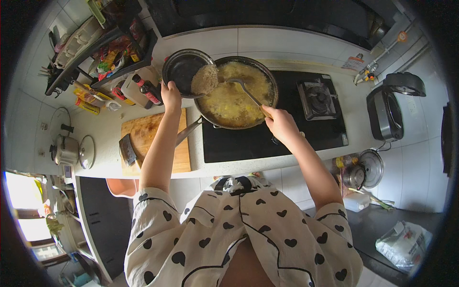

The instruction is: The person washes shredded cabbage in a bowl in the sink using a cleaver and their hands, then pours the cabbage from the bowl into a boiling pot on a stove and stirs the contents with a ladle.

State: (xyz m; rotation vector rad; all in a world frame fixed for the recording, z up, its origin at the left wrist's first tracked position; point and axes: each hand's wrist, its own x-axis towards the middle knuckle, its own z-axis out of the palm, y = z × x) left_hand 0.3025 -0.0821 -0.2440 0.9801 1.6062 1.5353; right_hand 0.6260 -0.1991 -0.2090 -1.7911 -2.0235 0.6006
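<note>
My left hand (171, 96) grips the near rim of a dark round pot (179, 70), which tilts over the left edge of a large frying pan (274, 102). A beige grainy mass (205, 79), possibly cooked rice, lies against the pot's right side. The frying pan stands on the black cooktop and holds a bubbly yellowish liquid with yellow pieces (233, 107). My right hand (281, 122) holds the wooden handle of a metal turner (252, 97). Its head is over the pan, near the pot's rim; whether it touches the food I cannot tell.
The pan's handle (190, 132) reaches over a wooden cutting board (156, 123), where a cleaver (127, 149) lies. Right of the pan is a gas burner (318, 98). A rice cooker (385, 113) stands with its lid up. A sauce bottle (148, 91) stands at the back left.
</note>
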